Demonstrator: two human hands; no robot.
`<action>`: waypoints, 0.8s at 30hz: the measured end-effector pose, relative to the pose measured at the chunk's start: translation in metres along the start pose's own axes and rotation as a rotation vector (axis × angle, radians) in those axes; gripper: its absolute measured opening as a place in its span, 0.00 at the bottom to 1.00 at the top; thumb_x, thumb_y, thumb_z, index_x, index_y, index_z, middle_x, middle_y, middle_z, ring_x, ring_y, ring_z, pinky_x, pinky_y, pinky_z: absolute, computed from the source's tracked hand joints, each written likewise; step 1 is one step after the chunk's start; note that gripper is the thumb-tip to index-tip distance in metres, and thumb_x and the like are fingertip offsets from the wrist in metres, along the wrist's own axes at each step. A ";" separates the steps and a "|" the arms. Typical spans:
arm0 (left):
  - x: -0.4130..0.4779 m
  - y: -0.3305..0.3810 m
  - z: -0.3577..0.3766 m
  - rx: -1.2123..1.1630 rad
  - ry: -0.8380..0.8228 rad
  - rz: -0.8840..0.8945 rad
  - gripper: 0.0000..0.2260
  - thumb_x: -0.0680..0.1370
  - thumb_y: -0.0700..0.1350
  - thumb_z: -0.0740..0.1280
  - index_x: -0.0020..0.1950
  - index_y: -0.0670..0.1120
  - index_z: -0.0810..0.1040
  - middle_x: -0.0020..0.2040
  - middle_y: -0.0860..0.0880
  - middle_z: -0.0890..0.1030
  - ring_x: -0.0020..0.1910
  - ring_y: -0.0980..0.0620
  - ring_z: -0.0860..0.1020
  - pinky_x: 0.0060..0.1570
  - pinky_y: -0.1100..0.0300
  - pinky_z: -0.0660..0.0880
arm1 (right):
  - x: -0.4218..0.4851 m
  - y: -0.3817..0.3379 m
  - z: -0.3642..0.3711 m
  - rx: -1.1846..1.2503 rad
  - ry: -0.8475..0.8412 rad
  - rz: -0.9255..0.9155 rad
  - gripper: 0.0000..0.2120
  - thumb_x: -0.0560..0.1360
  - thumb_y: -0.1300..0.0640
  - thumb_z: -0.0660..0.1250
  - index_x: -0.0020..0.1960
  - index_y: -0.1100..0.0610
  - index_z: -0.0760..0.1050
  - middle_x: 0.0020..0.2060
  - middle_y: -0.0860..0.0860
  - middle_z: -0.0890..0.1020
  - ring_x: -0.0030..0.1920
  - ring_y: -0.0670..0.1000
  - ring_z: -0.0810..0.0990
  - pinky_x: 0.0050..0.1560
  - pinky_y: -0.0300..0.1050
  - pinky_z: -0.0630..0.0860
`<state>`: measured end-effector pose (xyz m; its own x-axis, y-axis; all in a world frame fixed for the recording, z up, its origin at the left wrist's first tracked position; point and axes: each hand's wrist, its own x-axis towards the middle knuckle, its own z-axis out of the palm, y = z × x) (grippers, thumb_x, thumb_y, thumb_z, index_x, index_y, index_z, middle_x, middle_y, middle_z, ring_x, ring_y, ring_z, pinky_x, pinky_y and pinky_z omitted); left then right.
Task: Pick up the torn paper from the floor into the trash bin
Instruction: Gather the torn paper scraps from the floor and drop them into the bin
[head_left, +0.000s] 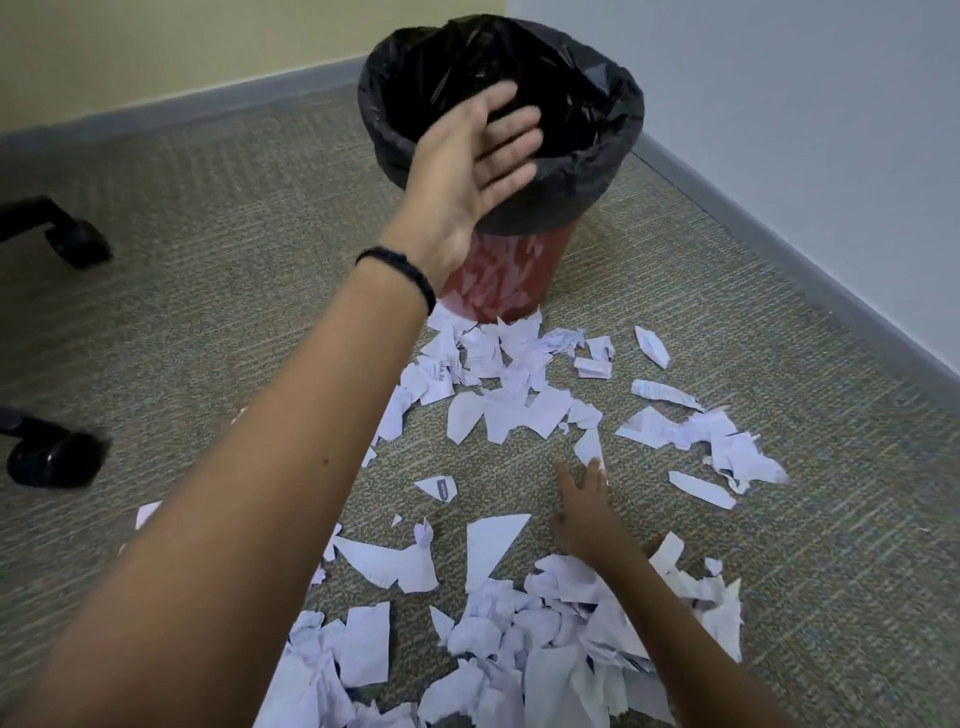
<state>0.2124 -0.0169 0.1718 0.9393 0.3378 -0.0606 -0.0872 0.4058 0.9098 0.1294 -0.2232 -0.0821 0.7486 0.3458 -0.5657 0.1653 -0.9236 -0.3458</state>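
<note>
Torn paper (519, 649) lies heaped on the carpet (208, 260) closest to me, and scattered scraps reach up to the foot of the red trash bin (498, 286). Its black liner (613, 156) is dark inside; I cannot tell what it holds. My left hand (467, 161) hangs over the bin's mouth, fingers spread, empty. My right hand (582, 512) is low over the scraps, fingers straight, gripping nothing.

carpet floor (234, 322) | trash bin (514, 283) upright, far centre | torn paper (511, 410) strewn from near centre up to its foot | chair casters (52, 462) two, left edge
</note>
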 end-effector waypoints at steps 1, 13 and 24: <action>-0.006 -0.010 -0.011 0.068 0.054 0.002 0.15 0.84 0.44 0.52 0.65 0.43 0.72 0.47 0.49 0.82 0.41 0.58 0.82 0.44 0.63 0.80 | -0.002 -0.001 0.002 -0.017 0.008 0.000 0.35 0.78 0.63 0.57 0.77 0.57 0.40 0.73 0.67 0.36 0.74 0.67 0.36 0.72 0.54 0.54; -0.135 -0.166 -0.160 1.106 -0.345 -0.352 0.13 0.82 0.45 0.58 0.65 0.48 0.74 0.63 0.49 0.75 0.63 0.49 0.74 0.57 0.60 0.70 | -0.014 0.017 -0.006 0.165 0.073 -0.123 0.24 0.73 0.59 0.67 0.68 0.54 0.69 0.66 0.62 0.69 0.51 0.55 0.76 0.53 0.44 0.71; -0.266 -0.263 -0.106 1.590 -1.298 0.262 0.30 0.74 0.56 0.68 0.74 0.52 0.63 0.78 0.43 0.54 0.77 0.42 0.50 0.69 0.31 0.47 | -0.040 0.093 -0.013 -0.037 -0.061 0.511 0.46 0.70 0.33 0.63 0.76 0.57 0.47 0.72 0.62 0.62 0.72 0.64 0.60 0.70 0.56 0.63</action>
<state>-0.0492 -0.1238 -0.0947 0.6535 -0.7010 -0.2856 -0.5979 -0.7094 0.3731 0.1234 -0.3255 -0.0821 0.7014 -0.1433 -0.6983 -0.1884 -0.9820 0.0123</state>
